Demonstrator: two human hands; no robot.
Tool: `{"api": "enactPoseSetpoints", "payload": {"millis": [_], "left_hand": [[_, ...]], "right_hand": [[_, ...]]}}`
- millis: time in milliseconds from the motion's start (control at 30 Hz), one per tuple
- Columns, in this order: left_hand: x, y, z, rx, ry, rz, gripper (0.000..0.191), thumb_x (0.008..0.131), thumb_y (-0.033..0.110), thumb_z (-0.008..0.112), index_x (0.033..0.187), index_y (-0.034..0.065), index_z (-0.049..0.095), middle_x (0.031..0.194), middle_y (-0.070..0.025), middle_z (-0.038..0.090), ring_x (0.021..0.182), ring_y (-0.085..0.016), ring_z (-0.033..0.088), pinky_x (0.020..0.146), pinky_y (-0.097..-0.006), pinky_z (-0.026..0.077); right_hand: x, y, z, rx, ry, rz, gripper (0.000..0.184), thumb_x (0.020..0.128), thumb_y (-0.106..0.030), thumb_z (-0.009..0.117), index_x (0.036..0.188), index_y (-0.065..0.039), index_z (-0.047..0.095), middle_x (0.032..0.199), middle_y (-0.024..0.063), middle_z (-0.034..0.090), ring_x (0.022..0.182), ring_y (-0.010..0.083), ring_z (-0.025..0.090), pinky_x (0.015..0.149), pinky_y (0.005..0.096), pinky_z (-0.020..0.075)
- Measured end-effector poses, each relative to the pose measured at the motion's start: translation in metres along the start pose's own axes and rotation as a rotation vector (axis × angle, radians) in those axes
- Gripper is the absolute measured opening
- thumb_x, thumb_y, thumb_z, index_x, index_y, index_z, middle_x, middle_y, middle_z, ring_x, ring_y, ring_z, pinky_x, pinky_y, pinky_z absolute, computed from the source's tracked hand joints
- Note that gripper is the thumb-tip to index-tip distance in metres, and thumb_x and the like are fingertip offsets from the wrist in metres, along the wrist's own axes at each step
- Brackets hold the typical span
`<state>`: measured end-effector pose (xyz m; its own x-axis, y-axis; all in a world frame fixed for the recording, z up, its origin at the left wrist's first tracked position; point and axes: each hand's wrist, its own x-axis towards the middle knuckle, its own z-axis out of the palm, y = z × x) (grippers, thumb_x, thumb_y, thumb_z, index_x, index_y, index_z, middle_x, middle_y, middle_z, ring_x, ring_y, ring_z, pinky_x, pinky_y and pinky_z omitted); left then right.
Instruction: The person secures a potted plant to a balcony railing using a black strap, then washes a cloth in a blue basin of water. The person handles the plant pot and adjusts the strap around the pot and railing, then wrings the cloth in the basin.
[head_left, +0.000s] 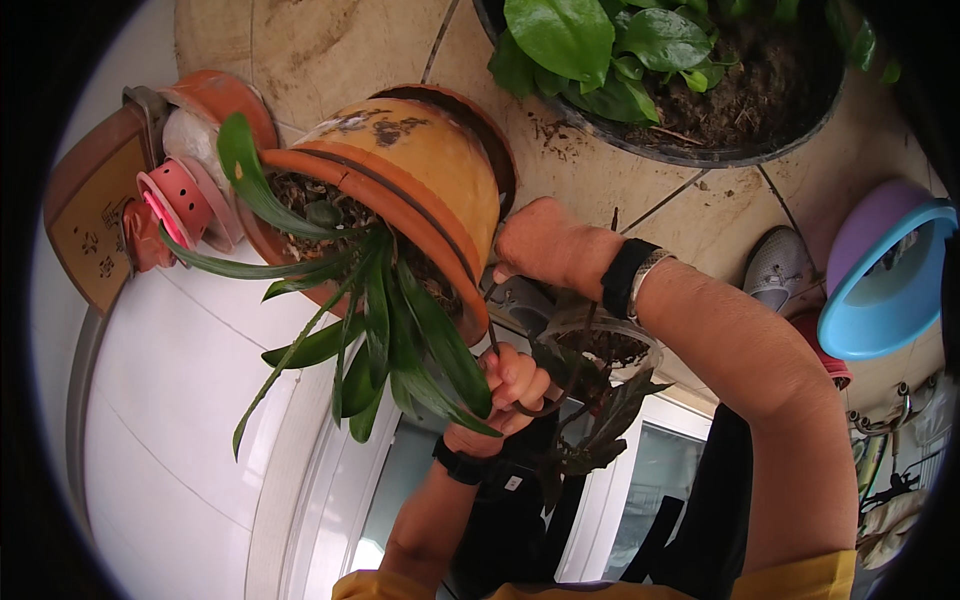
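My left hand (516, 386) is closed around a thin brown stem (493, 334), just below the rim of an orange-and-yellow flowerpot (420, 157). Farther along, the stem bends out of the fist toward a dark-leaved plant (607, 420). My right hand (544, 238) is beside the pot wall, thumb and fingers curled on the upper part of the same strand; some fingertips are hidden. Long green strap leaves (382, 300) spread from the pot's soil and partly cover my left hand. Below my right wrist stands a clear plastic pot (607, 341) with soil in it.
A large black planter (742, 157) with broad green leaves and soil stands on the tiled floor (600, 187). Small pots, one pink (184, 199), and a tan planter (97, 210) are at left. Blue (885, 300) and purple (862, 225) basins and a shoe (776, 262) are at right.
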<state>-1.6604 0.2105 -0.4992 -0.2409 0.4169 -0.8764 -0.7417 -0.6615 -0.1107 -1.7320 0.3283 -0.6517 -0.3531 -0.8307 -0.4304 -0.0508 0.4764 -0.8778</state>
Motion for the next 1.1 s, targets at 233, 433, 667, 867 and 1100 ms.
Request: {"api": "enactPoseSetpoints", "payload": {"millis": [233, 433, 667, 867, 1100], "left_hand": [[-0.025, 0.02, -0.022, 0.32, 0.095, -0.092, 0.024, 0.088, 0.025, 0.059, 0.074, 0.0056, 0.055, 0.056, 0.0011, 0.04, 0.054, -0.01, 0.033, 0.048, -0.0225, 0.024], [-0.038, 0.033, -0.035, 0.511, 0.352, -0.124, 0.019, 0.09, 0.021, 0.056, 0.078, 0.0072, 0.056, 0.06, 0.002, 0.04, 0.057, -0.008, 0.036, 0.05, -0.0208, 0.034], [-0.04, 0.043, -0.079, 0.861, 0.388, -0.006, 0.021, 0.094, 0.025, 0.052, 0.094, 0.005, 0.059, 0.07, 0.0025, 0.044, 0.061, -0.006, 0.038, 0.054, -0.0197, 0.036], [-0.042, 0.057, -0.122, 1.18, 0.341, 0.178, 0.019, 0.089, 0.022, 0.059, 0.095, 0.0042, 0.061, 0.084, -0.0007, 0.058, 0.068, -0.006, 0.048, 0.058, -0.0221, 0.04], [-0.04, 0.069, -0.158, 1.181, 0.432, 0.22, 0.022, 0.09, 0.015, 0.054, 0.108, 0.0021, 0.058, 0.085, -0.0041, 0.061, 0.069, -0.011, 0.055, 0.065, -0.0254, 0.046]], "right_hand": [[-0.022, 0.016, -0.016, -0.016, 0.198, 0.043, 0.033, 0.08, -0.04, 0.061, 0.079, -0.008, 0.07, 0.075, 0.0088, 0.066, 0.078, 0.0272, 0.065, 0.066, 0.0365, 0.0501], [-0.051, 0.005, -0.031, -0.089, 0.376, 0.051, 0.032, 0.079, -0.039, 0.06, 0.07, -0.009, 0.065, 0.067, 0.008, 0.059, 0.072, 0.0284, 0.061, 0.061, 0.0376, 0.0482], [-0.073, -0.031, -0.059, -0.243, 0.342, 0.097, 0.029, 0.077, -0.035, 0.062, 0.068, -0.008, 0.065, 0.069, 0.0072, 0.06, 0.074, 0.0264, 0.061, 0.063, 0.0354, 0.049], [-0.064, -0.058, -0.087, -0.448, 0.184, 0.11, 0.022, 0.076, -0.029, 0.063, 0.07, -0.008, 0.065, 0.072, 0.0054, 0.061, 0.079, 0.0245, 0.061, 0.065, 0.0347, 0.0503], [-0.066, -0.073, -0.133, -0.664, 0.126, 0.096, 0.01, 0.073, -0.017, 0.066, 0.073, -0.008, 0.069, 0.074, 0.0098, 0.064, 0.081, 0.0283, 0.062, 0.067, 0.0378, 0.0507]]}}
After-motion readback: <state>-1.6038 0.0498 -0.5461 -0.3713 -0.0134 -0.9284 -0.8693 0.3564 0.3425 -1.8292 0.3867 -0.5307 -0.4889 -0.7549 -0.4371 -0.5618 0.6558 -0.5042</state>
